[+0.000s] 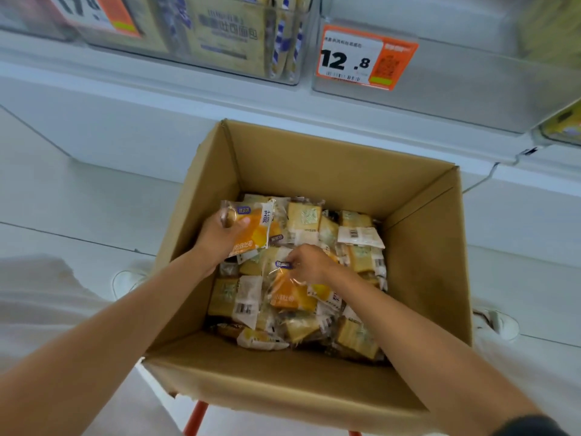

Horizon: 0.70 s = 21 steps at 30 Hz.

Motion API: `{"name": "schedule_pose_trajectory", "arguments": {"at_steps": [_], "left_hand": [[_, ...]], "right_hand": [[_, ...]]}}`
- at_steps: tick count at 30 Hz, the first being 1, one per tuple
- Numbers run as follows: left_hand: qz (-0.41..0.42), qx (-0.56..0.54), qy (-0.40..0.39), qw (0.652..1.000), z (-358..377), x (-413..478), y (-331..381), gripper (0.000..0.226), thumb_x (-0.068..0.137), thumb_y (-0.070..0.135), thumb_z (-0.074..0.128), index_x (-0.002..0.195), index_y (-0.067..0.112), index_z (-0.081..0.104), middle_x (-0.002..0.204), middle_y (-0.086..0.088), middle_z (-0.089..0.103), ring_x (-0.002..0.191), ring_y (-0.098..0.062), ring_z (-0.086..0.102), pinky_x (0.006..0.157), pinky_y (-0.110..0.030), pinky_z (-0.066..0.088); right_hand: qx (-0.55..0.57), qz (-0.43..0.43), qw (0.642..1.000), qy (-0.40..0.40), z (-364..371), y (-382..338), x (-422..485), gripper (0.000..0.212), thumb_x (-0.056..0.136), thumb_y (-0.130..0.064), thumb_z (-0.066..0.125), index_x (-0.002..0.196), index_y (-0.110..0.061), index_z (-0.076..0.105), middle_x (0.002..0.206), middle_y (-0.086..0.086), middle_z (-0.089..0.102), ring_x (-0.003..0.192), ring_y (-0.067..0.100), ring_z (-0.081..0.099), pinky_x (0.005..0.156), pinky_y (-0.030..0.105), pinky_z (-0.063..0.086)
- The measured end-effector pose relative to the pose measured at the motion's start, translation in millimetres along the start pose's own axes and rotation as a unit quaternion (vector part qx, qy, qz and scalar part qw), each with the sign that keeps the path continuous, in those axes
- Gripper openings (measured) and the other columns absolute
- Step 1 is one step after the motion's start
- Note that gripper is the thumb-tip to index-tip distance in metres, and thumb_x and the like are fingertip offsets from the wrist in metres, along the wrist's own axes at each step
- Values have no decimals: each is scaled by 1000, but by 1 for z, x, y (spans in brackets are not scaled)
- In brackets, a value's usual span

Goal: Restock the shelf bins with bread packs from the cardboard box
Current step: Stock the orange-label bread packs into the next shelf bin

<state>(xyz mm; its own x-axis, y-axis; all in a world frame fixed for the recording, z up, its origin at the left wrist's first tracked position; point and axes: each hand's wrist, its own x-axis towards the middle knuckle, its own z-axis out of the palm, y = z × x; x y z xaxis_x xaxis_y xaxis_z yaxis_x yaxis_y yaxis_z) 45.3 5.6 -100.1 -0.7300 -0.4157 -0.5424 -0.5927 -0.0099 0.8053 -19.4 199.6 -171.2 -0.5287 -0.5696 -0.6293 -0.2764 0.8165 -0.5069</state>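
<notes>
Two bare forearms reach over the near wall of the cardboard box [283,382]. The left hand [220,236] grips an orange bread pack [254,229], its fingers [243,221] curled round the pack's edge. The right hand [309,264] pinches the wrapper of a second pack [290,291] lying on the heap inside. A clear shelf bin [226,39] sits above.

A shop: price tag [366,57] on stocked shelf bin [220,36].

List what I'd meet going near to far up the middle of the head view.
Near box wall → right hand pinching a pack → loose packs → far box wall → 12.8 price tag.
</notes>
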Motion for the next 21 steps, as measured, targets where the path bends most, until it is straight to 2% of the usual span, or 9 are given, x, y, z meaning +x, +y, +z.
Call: {"name": "schedule_pose_trajectory", "arguments": {"at_steps": [2,5,8,10,13,15,16,18,21], "left_hand": [[24,32,-19,999,1,0,3,25,97,25,60,116,10,60,105,-6,68,89,-14,64,66,-21,52],[59,50,-98,992,5,-7,18,31,96,34,59,109,6,65,100,-10,72,87,-18,67,69,-22,55],[65,68,-184,978,9,-18,40,35,89,46,63,97,13,70,90,-8,75,81,-17,72,72,-30,58],[73,35,-172,982,12,-25,54,20,91,34,66,93,15,70,86,-8,75,75,-16,73,66,-30,58],[40,-28,-148,988,9,-31,75,44,94,37,59,112,-3,64,107,-33,66,99,-47,65,91,-58,53],[25,-51,-178,982,8,-35,91,59,93,45,52,124,-5,56,121,-38,56,111,-50,59,102,-64,41],[18,-75,-189,979,11,-37,101,56,95,43,49,130,0,55,128,-35,55,117,-47,57,105,-64,39],[31,-109,-220,969,20,-49,127,49,96,40,51,133,8,56,130,-23,60,119,-42,58,105,-58,43],[112,-15,-196,974,36,-62,165,51,88,49,64,128,19,58,118,-4,69,102,-22,66,80,-38,55]], "right_hand": [[137,-27,990,24,-17,-7,-10,17,85,-11,73,103,-10,73,93,2,66,90,16,62,83,33,51],[174,-91,971,137,-57,-27,-28,8,85,-17,74,90,-22,71,84,0,62,77,10,57,71,29,44],[162,-131,958,196,-91,-44,-45,29,85,-17,73,114,-19,71,100,-5,57,88,3,56,82,16,43],[138,-134,952,240,-106,-51,-59,40,86,-25,73,125,-24,64,121,-3,53,112,10,53,101,28,41],[155,-32,944,290,-123,-41,-80,84,80,-50,73,150,-29,31,156,-1,28,143,19,24,117,44,23],[288,25,929,230,-134,-35,-94,103,70,-66,73,152,-28,23,157,-2,32,141,20,33,116,44,29],[354,21,915,192,-138,-33,-100,100,67,-69,73,149,-26,32,149,-1,45,134,19,46,113,45,35],[407,-20,898,167,-148,-39,-113,67,74,-56,73,130,-24,52,125,0,66,112,16,64,103,42,48],[426,-53,874,229,-175,-49,-129,59,76,-38,80,125,-19,54,117,0,69,106,16,67,94,36,52]]}}
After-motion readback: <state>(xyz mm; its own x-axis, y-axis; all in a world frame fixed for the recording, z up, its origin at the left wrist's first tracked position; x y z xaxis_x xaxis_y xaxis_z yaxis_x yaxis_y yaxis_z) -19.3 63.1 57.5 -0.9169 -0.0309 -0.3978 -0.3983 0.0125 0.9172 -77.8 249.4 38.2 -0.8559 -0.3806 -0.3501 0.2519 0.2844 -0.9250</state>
